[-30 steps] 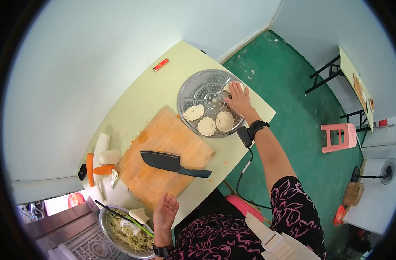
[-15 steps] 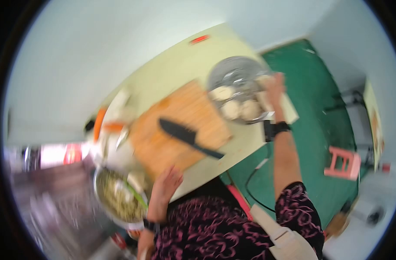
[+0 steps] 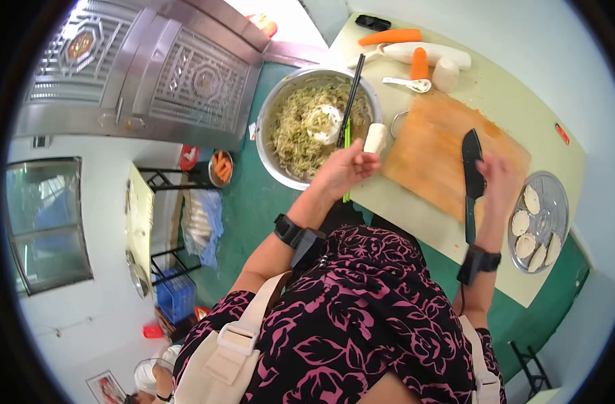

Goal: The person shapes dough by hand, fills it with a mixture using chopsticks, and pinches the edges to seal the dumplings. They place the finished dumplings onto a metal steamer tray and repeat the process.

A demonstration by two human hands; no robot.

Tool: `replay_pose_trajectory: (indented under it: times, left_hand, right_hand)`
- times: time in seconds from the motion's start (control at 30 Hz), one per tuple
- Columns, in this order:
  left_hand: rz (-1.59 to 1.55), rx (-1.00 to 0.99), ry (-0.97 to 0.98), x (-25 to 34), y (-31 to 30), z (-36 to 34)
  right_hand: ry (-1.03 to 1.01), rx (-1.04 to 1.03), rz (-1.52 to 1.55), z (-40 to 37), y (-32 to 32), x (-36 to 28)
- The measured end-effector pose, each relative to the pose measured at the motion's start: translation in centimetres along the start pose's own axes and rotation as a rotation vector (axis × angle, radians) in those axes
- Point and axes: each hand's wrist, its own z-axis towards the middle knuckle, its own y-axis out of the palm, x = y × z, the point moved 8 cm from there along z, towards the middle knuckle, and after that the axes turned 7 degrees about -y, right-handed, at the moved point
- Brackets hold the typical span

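Observation:
My left hand (image 3: 348, 170) is beside the rim of a metal bowl (image 3: 267, 138), fingers loosely curled and apart. Just above its fingertips sits a pale rolled piece, perhaps dough or wrappers (image 3: 375, 138); contact is hard to judge. Shredded filling (image 3: 297, 128) with a white mound (image 3: 324, 123) fills the bowl, and black chopsticks (image 3: 352, 97) and a bright green stick (image 3: 347, 155) lean at its right side. Over the wooden cutting board (image 3: 428, 151), my right hand (image 3: 499, 176) is blurred, fingers apparently apart and empty, close to a black knife (image 3: 474, 175) lying flat.
A round metal tray (image 3: 548, 195) with several pale dumplings (image 3: 525, 244) stands at the table's right end. Carrots (image 3: 391, 36), a white radish (image 3: 432, 54) and a white spoon (image 3: 408, 83) lie at the back. Metal doors (image 3: 179, 74) are at left; another person (image 3: 149, 374) is at lower left.
My view has swung left. My right hand has come away from the tray to beside the knife, and my left hand has moved from the board's edge to the pale roll.

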Motion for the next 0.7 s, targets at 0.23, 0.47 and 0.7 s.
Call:
replay_pose_trajectory:
  times: [0.23, 0.47, 0.7]
  left_hand:
    - [-0.049, 0.478, 0.263, 3.3, -11.5, -6.5]
    - [-0.278, 0.332, 0.225, 4.8, -18.2, -7.8]
    - [-0.207, 0.129, 0.04, 5.9, -18.6, -6.4]
  right_hand:
    - [-0.094, -0.65, -0.355, -4.4, 15.8, 3.8]
    - [-0.01, -0.532, -0.097, -3.6, 19.3, 9.9]
    - [0.086, -0.684, -0.606, -3.4, 19.9, 8.6]
